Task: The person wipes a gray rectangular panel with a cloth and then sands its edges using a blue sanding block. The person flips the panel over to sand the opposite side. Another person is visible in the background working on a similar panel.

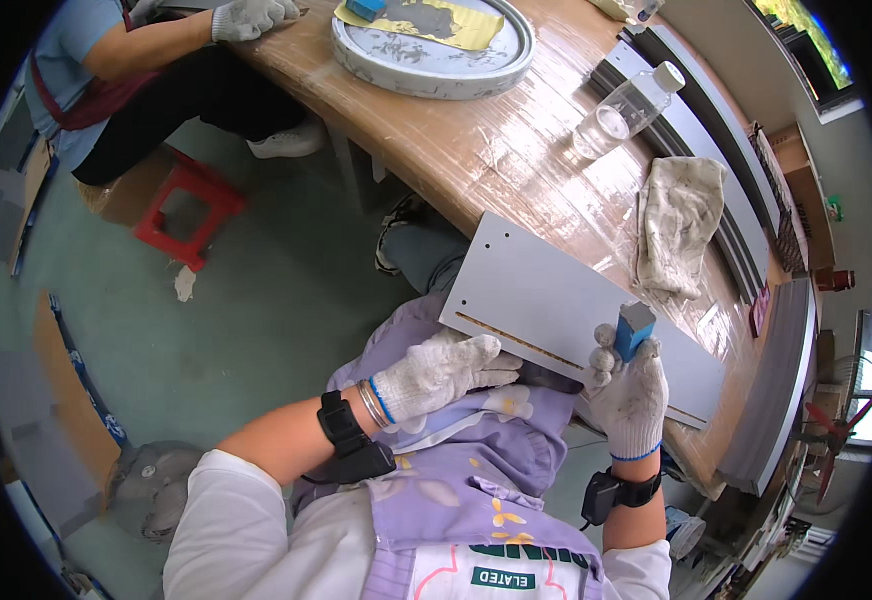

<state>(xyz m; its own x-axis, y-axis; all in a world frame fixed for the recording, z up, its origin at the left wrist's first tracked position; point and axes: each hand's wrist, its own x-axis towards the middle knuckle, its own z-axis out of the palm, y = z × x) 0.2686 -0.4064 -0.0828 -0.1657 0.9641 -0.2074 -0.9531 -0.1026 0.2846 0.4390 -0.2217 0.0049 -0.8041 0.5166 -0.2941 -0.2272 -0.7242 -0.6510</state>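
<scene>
A flat grey panel (546, 285) with a few small holes and a long narrow brown slot lies on the near edge of the table, partly overhanging my lap. My right hand (636, 400), in a whitish knit glove, grips a small blue block with a grey top (634, 328) above the panel's right half. My left hand (441, 378), gloved the same way, is by the near left edge of the panel, its fingers stretched out and nothing seen in them. Whether it touches the panel I cannot tell.
On the brown wrapped table (476, 150) stand a clear bottle (621, 115), a crumpled stained cloth (681, 220) and a round grey turntable (436, 75). Long grey strips (716, 170) line the right. Across sits a gloved co-worker (156, 60); a red stool (188, 205) is on the floor.
</scene>
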